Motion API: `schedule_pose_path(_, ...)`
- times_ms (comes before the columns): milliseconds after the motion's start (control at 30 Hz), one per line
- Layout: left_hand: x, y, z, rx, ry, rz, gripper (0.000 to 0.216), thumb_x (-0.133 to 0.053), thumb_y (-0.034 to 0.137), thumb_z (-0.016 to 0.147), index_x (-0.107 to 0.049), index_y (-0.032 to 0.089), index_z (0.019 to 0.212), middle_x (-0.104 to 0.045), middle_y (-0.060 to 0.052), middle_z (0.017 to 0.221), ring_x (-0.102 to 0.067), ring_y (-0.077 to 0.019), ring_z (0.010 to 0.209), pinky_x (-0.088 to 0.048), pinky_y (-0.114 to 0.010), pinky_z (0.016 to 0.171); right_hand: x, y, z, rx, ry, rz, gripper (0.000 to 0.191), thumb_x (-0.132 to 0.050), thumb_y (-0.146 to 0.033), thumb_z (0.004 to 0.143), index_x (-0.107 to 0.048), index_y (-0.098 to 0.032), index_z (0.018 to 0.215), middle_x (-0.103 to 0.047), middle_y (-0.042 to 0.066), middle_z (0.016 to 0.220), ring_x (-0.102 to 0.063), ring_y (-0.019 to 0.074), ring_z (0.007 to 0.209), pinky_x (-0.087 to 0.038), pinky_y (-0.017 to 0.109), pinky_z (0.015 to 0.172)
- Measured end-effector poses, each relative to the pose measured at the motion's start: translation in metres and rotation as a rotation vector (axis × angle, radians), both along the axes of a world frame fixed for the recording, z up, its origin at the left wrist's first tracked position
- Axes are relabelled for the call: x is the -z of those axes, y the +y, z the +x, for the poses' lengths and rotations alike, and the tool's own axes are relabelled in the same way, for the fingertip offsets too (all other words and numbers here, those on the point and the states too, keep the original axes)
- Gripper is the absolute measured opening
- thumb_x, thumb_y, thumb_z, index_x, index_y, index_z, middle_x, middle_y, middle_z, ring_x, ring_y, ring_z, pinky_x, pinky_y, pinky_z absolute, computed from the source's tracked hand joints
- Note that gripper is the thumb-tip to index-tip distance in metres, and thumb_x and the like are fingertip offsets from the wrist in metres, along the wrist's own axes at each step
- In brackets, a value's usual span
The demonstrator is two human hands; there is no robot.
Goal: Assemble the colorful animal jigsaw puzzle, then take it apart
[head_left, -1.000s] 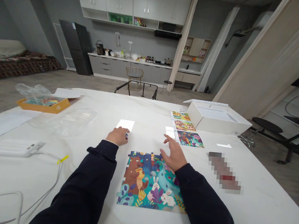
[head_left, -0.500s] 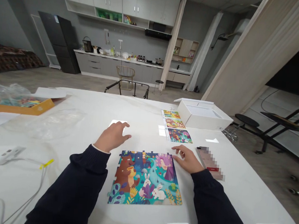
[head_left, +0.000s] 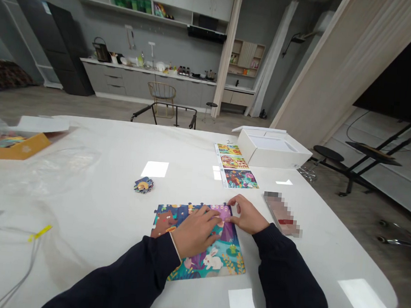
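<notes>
Puzzle (head_left: 217, 260) lies flat on the white table (head_left: 113, 222), near the front edge, right under both hands. Left hand (head_left: 197, 230) is down on its middle, palm flat, fingers spread, gripping nothing. Right hand (head_left: 248, 217) sits at the puzzle's one o'clock corner, fingertips on the edge; whether they pinch a piece, can't tell. At ten o'clock from the puzzle, well apart, there's a small stack of loose pieces (head_left: 143, 185). At one o'clock, a picture sheet (head_left: 236, 171), with a white box (head_left: 274, 148) just beyond.
</notes>
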State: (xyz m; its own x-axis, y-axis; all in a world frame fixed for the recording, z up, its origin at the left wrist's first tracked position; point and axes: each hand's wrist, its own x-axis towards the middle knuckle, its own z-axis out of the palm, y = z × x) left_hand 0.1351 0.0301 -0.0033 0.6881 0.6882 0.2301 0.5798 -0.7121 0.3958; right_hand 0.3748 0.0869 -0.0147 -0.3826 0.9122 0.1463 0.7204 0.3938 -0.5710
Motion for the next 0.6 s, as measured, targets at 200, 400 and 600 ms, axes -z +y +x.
schedule_pose_path(200, 0.008, 0.005, 0.003, -0.036, -0.019, 0.043, 0.026, -0.061, 0.032, 0.096, -0.063, 0.02, 0.119, -0.064, -0.011, 0.121, -0.053, -0.03, 0.115, -0.05, -0.048, 0.1, 0.004, 0.0, -0.006, 0.034, 0.192, -0.138, 0.035, -0.075, -0.014, 0.073, -0.047, -0.024, 0.092, -0.049, -0.01, 0.065, -0.048, 0.0137, 0.06, -0.037, 0.027, 0.061)
schedule_pose_path(400, 0.006, 0.004, 0.002, -0.026, -0.051, 0.033, 0.023, -0.062, 0.028, 0.095, -0.063, 0.022, 0.117, -0.064, -0.009, 0.12, -0.053, -0.0283, 0.112, -0.049, -0.047, 0.1, -0.011, 0.001, -0.002, 0.033, 0.458, -0.163, 0.03, -0.079, -0.028, 0.074, -0.053, -0.022, 0.089, -0.058, -0.005, 0.073, -0.049, 0.0132, 0.064, -0.039, 0.027, 0.063)
schedule_pose_path(600, 0.005, 0.006, 0.0, -0.002, -0.081, 0.007, 0.023, -0.064, 0.03, 0.094, -0.063, 0.023, 0.117, -0.064, -0.008, 0.122, -0.054, -0.0269, 0.112, -0.048, -0.044, 0.1, -0.016, -0.002, -0.004, 0.057, 0.588, -0.281, 0.04, -0.087, -0.039, 0.069, -0.056, -0.021, 0.087, -0.06, -0.003, 0.075, -0.057, 0.0137, 0.066, -0.045, 0.028, 0.065)
